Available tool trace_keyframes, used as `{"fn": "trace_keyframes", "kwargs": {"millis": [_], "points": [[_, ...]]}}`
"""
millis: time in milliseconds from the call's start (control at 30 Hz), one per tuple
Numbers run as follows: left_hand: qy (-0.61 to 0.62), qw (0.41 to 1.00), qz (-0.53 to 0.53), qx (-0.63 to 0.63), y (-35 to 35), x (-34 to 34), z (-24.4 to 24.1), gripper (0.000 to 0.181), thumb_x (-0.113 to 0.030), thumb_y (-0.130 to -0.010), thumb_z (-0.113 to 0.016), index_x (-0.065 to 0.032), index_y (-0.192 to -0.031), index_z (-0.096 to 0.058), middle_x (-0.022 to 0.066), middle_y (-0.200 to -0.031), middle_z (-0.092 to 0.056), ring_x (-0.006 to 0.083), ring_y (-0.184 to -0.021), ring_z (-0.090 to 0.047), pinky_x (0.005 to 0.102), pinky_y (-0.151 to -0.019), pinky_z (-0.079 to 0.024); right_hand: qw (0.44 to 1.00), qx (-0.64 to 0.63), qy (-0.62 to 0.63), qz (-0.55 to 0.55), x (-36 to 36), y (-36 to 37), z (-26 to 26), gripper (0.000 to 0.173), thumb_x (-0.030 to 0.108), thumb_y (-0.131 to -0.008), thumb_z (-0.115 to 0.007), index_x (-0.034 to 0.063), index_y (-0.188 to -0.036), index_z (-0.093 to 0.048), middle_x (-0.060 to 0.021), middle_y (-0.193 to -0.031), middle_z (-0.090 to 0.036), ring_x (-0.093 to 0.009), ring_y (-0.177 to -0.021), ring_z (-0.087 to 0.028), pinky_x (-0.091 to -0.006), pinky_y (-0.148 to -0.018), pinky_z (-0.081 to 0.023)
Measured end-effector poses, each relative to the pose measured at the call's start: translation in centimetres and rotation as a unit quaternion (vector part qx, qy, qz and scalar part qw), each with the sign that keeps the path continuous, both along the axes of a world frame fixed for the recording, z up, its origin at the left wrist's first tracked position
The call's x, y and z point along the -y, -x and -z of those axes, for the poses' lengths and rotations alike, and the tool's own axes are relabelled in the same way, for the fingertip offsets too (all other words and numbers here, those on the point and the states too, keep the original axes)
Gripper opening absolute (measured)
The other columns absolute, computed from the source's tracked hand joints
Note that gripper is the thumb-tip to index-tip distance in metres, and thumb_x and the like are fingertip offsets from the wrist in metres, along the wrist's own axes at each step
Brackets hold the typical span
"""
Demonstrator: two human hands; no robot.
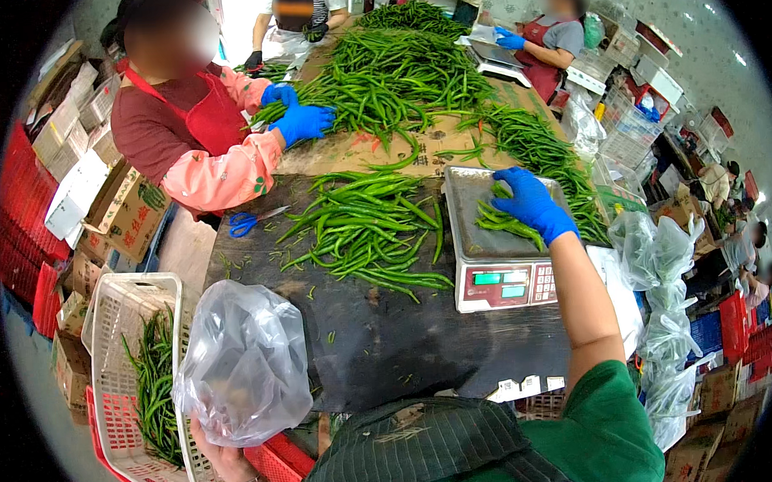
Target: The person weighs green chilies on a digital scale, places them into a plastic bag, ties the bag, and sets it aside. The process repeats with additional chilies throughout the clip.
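My left hand (224, 458), bare and wearing a bracelet, grips a clear plastic bag (246, 363) by its lower edge; the bag is puffed out and hides some of the fingers. My right hand (531, 202), in a blue glove, is curled over a few green chili peppers (505, 223) on the metal pan of a digital scale (501, 281). Its fingertips are partly hidden by the hand itself. Left of the scale, a loose pile of long green chili peppers (366, 232) lies on the dark tabletop (377, 345).
Blue-handled scissors (243, 224) lie near the table's left edge. A white plastic basket (185, 379) holding peppers stands at left. Across the table, a co-worker's blue-gloved hands (300, 119) handle peppers beside a large heap (404, 72). Filled plastic bags (671, 338) line the right side.
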State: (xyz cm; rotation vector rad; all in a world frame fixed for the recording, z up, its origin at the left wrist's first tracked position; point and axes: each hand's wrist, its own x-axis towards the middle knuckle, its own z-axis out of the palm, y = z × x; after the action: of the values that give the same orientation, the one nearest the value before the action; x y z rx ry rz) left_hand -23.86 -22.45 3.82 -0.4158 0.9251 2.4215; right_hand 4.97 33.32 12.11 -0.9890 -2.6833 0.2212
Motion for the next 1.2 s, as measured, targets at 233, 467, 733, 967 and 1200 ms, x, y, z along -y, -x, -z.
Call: {"fn": "trace_keyframes", "kwargs": {"millis": [233, 467, 733, 967, 1200], "points": [[-0.108, 0.992, 0.06, -0.022, 0.7, 0.6, 1.2, 0.028, -0.016, -0.087, -0.042, 0.0007, -0.104, -0.056, 0.0128, -0.09, -0.063, 0.0184, -0.064, -0.061, 0.0287, -0.053, -0.052, 0.985, 0.096, 0.005, -0.143, 7.4, 9.0, 6.5, 0.027, 0.015, -0.075, -0.056, 0.0032, -0.099, -0.06, -0.0177, -0.096, -0.061, -0.035, -0.088, -0.059, -0.0409, -0.076, -0.048], [-0.062, 0.997, 0.028, -0.031, -0.2, 1.7, 0.9, 0.026, -0.018, -0.087, -0.041, -0.0002, -0.098, -0.057, 0.0097, -0.082, -0.063, 0.0147, -0.06, -0.06, 0.0256, -0.045, -0.049, 0.915, 0.354, -0.154, -0.116, 7.7, 10.5, 13.8, 0.011, 0.011, -0.072, -0.057, 0.009, -0.076, -0.067, -0.0112, -0.078, -0.065, -0.027, -0.071, -0.064, -0.0385, -0.056, -0.048], [-0.015, 1.0, 0.002, -0.005, -0.9, 1.0, 0.8, 0.023, -0.015, -0.086, -0.043, -0.0015, -0.097, -0.057, 0.0104, -0.086, -0.063, 0.0193, -0.07, -0.062, 0.032, -0.057, -0.053, 0.881, 0.418, -0.204, -0.092, 6.9, 10.0, 16.9, 0.014, 0.013, -0.073, -0.058, 0.0146, -0.082, -0.068, -0.0065, -0.087, -0.065, -0.023, -0.081, -0.062, -0.0377, -0.062, -0.045], [-0.041, 0.999, 0.008, 0.015, -1.7, -0.6, -1.3, 0.02, -0.013, -0.086, -0.042, -0.0014, -0.09, -0.059, 0.0084, -0.075, -0.062, 0.0145, -0.052, -0.058, 0.0262, -0.04, -0.047, 0.871, 0.445, -0.202, -0.056, 6.3, 11.0, 16.8, 0.021, 0.014, -0.079, -0.054, 0.0098, -0.096, -0.065, -0.009, -0.095, -0.062, -0.025, -0.085, -0.06, -0.0396, -0.067, -0.045], [-0.006, 0.999, -0.01, 0.038, -1.9, -1.7, -0.9, 0.02, -0.014, -0.087, -0.042, -0.0005, -0.09, -0.057, 0.0071, -0.071, -0.06, 0.0138, -0.048, -0.055, 0.0252, -0.038, -0.045, 0.896, 0.317, -0.288, 0.119, 6.3, 13.2, 16.9, 0.036, 0.015, -0.079, -0.055, -0.0027, -0.11, -0.05, -0.0139, -0.091, -0.062, -0.024, -0.074, -0.062, -0.0328, -0.059, -0.05]]}}
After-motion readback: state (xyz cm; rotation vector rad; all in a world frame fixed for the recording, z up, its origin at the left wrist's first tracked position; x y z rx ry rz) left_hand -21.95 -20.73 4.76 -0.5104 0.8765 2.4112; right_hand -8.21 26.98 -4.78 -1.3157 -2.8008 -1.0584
